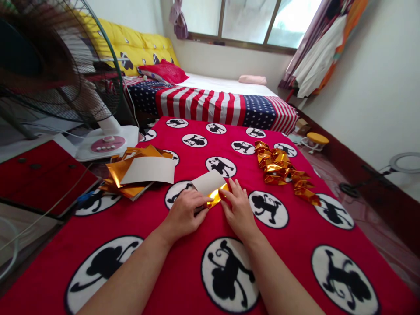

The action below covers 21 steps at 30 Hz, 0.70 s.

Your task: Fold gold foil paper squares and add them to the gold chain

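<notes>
Paper (207,182) with a gold-foil face lay pale side up near the middle of a red monkey-print cloth (229,144), its near edge turned over into a shiny strip, as two bare hands worked it. The left hand (186,211) held the strip's left end, thumb and fingers drawn close together (a dark sliver showed beneath them, too hidden to identify). The right hand (239,209) had its fingertips on the strip's right end, the fingers slightly spread and the thumb close below.

Toward the cloth's left edge sat a loose stack of gold-foil sheets (120,169), topped by a curved sheet (149,169) with its pale side up. Folded gold-foil pieces (278,165) were heaped near the right edge, trailing from the far right corner area toward the near side. Past the left edge stood an electric fan (110,142); beyond the far edge, a bed (210,105) was draped in stars and stripes.
</notes>
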### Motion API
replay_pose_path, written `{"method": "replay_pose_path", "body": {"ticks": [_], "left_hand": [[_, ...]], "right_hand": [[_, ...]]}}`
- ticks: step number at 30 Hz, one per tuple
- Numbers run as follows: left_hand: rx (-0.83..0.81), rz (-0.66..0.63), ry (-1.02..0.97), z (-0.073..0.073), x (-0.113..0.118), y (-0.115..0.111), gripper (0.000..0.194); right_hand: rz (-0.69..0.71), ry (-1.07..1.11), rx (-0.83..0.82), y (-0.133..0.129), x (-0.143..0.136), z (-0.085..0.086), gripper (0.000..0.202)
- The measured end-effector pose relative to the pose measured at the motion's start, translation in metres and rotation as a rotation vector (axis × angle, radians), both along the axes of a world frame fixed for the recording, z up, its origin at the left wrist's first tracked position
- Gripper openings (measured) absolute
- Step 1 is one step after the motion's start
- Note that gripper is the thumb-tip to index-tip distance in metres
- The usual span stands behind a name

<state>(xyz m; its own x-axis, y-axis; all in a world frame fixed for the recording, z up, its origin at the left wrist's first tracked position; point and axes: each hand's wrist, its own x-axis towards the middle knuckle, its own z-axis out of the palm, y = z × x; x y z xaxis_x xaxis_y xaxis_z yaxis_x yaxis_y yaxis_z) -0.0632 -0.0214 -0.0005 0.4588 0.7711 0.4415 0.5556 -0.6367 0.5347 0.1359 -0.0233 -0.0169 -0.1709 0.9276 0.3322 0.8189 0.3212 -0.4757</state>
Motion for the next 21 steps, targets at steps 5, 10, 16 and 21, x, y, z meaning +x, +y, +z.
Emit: {"method": "replay_pose_path", "body": {"ticks": [5,10,16,21], "left_hand": [[0.043,0.055,0.001,0.000,-0.001,0.002,0.042],[0.059,0.074,0.061,-0.004,-0.003,0.006,0.058],[0.028,0.068,0.034,-0.008,-0.002,0.010,0.049],[-0.003,0.088,0.003,-0.008,-0.002,0.011,0.038]], "right_hand": [[-0.001,0.048,0.004,-0.001,0.000,-0.001,0.031],[0.002,0.056,0.000,-0.002,0.000,0.001,0.031],[0.009,0.036,-0.008,-0.004,0.000,0.004,0.035],[0.008,0.014,-0.011,-0.005,-0.002,0.006,0.038]]}}
